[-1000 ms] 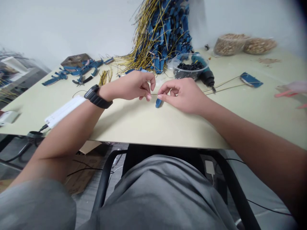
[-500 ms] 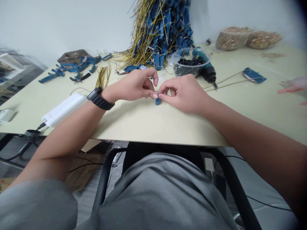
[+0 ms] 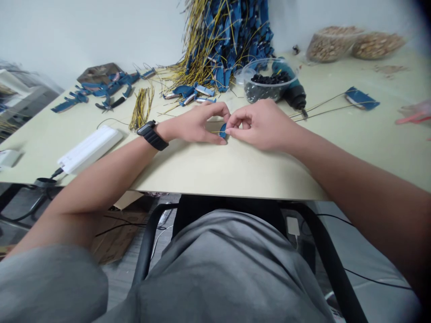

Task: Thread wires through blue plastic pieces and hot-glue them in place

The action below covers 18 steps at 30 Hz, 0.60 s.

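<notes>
My left hand [image 3: 198, 123] and my right hand [image 3: 261, 123] meet at the middle of the pale green table [image 3: 208, 170], fingertips pinched together. Between them sits a small blue piece [image 3: 222, 130] with a thin yellow wire running through it. Both hands are closed on that piece and its wire. A black watch [image 3: 152, 134] is on my left wrist. Two thin wires [image 3: 323, 112] trail from under my right hand toward a blue flat part [image 3: 362, 98] at the right.
A big heap of blue pieces with yellow wires [image 3: 222, 40] stands at the back. A clear bowl of black bits [image 3: 267, 85] and a teal drill [image 3: 291, 92] are behind my right hand. A white power strip [image 3: 89, 148], a wire bundle [image 3: 141, 107] and pliers [image 3: 107, 104] lie left. Another person's hand [image 3: 415, 112] shows at the right edge.
My two hands have drawn closer until the fingertips touch around the blue piece. The view has tilted down a little.
</notes>
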Each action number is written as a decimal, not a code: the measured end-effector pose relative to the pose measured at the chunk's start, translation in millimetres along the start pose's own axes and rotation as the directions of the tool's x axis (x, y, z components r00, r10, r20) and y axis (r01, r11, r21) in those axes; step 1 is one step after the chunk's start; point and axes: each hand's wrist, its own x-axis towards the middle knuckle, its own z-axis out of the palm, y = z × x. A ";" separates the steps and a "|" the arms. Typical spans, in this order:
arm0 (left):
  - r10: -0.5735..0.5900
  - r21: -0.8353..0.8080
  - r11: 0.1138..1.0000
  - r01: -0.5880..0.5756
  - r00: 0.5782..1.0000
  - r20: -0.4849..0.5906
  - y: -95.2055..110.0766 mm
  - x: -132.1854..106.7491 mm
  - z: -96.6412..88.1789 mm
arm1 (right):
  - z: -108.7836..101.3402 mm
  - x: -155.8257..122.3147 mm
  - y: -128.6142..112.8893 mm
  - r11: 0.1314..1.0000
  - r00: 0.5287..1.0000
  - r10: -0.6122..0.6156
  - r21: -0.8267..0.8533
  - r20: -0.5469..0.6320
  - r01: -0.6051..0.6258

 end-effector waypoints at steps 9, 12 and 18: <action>-0.038 -0.010 0.999 0.038 0.999 -0.032 2.0 0.3 7.5 | -5.0 0.4 -2.1 0.999 0.999 0.043 -0.001 0.011 -0.043; -0.057 -0.012 0.998 0.056 0.997 -0.045 2.3 0.0 8.3 | -4.7 0.7 4.9 1.000 1.000 0.005 -0.008 0.004 -0.005; -0.061 0.000 0.998 0.061 0.997 -0.039 2.6 -0.4 9.1 | -3.3 2.0 10.4 0.999 0.999 0.036 0.008 0.016 -0.036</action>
